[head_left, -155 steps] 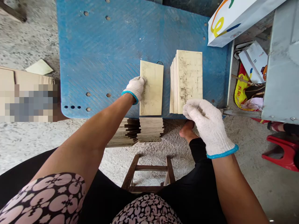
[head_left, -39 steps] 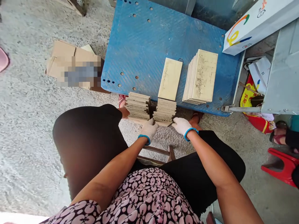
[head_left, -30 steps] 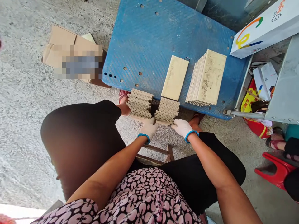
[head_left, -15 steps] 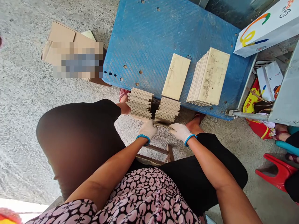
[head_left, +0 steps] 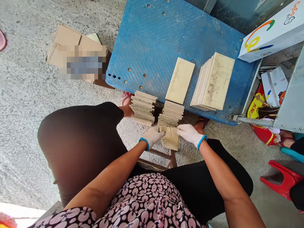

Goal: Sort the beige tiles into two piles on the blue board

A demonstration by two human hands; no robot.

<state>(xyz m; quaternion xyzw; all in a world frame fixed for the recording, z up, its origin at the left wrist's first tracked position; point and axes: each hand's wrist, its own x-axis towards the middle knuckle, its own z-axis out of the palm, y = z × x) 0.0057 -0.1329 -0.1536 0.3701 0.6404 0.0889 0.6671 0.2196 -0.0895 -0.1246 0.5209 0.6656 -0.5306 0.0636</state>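
A thin pale-yellow board [head_left: 171,142] is between my gloved hands, its flat face turned up toward me. My left hand [head_left: 153,136] is closed on its left edge, and my right hand [head_left: 190,134] pinches the right edge near the top. Just beyond it stand two rows of similar boards on edge, a left row [head_left: 143,107] and a right row [head_left: 171,112], with a dark gap between them. On the blue platform [head_left: 147,41], a single board [head_left: 180,80] lies flat beside a leaning stack of boards [head_left: 213,82] with dark specks on its top face.
A cardboard box [head_left: 66,39] sits on the concrete floor at left. White paper bag [head_left: 268,34] stands at the platform's right corner, near a metal bar [head_left: 255,120]. A wooden stool frame [head_left: 161,154] is below my hands. Red stool [head_left: 280,180] and part of another person are at right.
The board between my hands has tilted from edge-on to showing its face, its lower end now toward me. My right hand has shifted slightly right. The camera view has moved a little.
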